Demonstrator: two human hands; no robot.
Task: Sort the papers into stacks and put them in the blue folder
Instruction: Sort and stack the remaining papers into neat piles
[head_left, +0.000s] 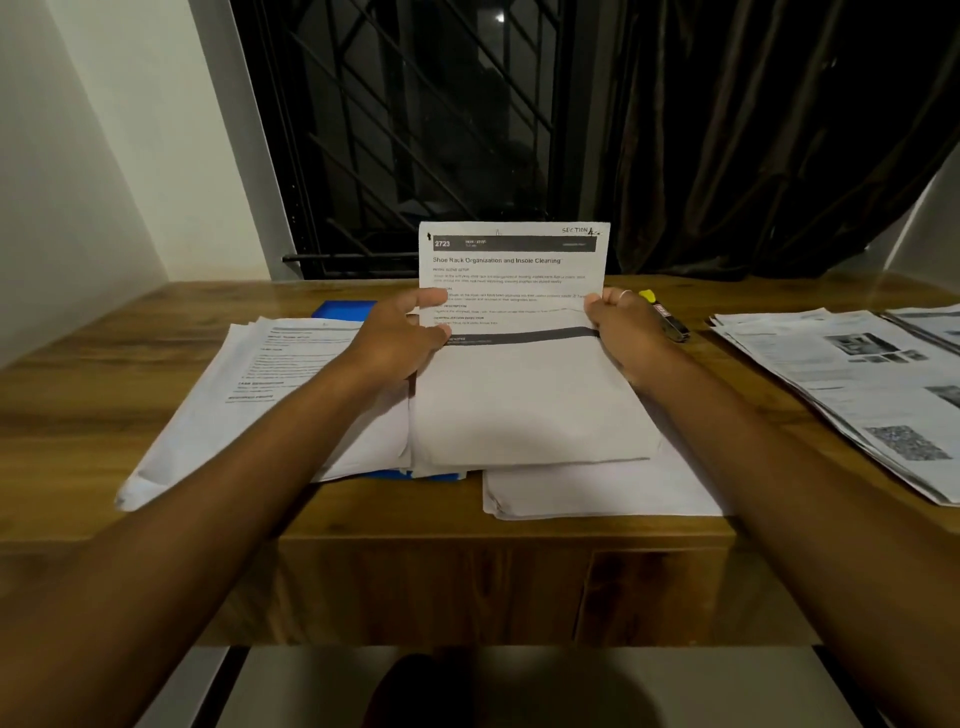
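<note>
Head view, left hand (402, 338), right hand (621, 325) gripping paper stack (524, 400) edges

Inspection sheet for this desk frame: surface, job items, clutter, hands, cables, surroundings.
Surface: wooden desk, largely covered with paper.
Job's things: top sheet titled "Shoe Rack Organization and Insole Cleaning", upper part lifted off the centre stack; left stack lies over the blue folder, which is mostly hidden; right pile holds sheets with photos.
Clutter: yellow-capped marker on the desk, right of the top sheet.
Hands: left hand and right hand each grip a side edge of the top sheet.
Cables: nothing seen.
Surroundings: barred window, dark curtain, pale wall.
</note>
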